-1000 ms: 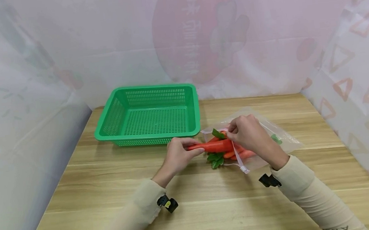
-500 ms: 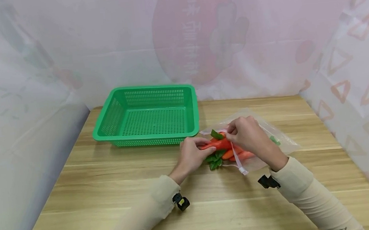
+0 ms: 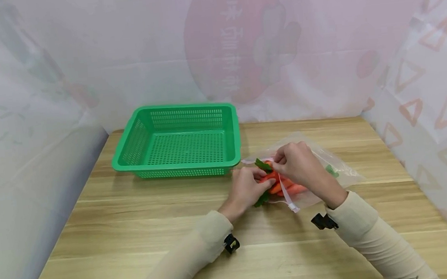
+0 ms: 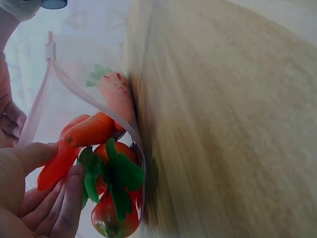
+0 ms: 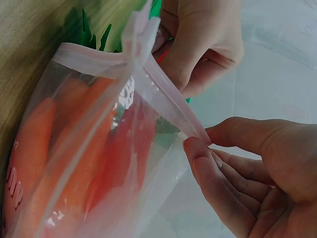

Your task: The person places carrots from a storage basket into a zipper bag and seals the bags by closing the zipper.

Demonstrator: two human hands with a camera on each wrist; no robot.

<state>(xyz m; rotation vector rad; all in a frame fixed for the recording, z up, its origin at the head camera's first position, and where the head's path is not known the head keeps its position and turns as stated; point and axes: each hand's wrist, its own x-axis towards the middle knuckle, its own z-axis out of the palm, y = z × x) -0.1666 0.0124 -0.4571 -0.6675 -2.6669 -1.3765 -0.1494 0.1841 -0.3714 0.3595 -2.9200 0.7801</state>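
Observation:
My left hand [image 3: 246,186] is at the mouth of a clear zip bag [image 3: 341,166], gripping a long red pepper [image 4: 55,168] between thumb and fingers. Most of the pepper is inside the bag. My right hand [image 3: 300,163] pinches the bag's upper edge [image 5: 195,131] between thumb and fingertips, holding the mouth apart. Inside lie an orange carrot [image 4: 91,130], a carrot with printed marks [image 4: 116,94] and a tomato-like red vegetable [image 4: 115,215]. Green leaves [image 4: 121,171] stick out at the opening. The white zip slider [image 3: 294,207] hangs at the near corner.
A green perforated basket [image 3: 179,166] with nothing in it stands behind my left hand, its near right corner close to the bag. The wooden table [image 3: 134,220] reaches back to printed cloth walls [image 3: 153,83].
My left hand has moved right, pushing the red pepper deeper into the bag; less of the pepper shows now. My right hand has stayed at the bag's edge.

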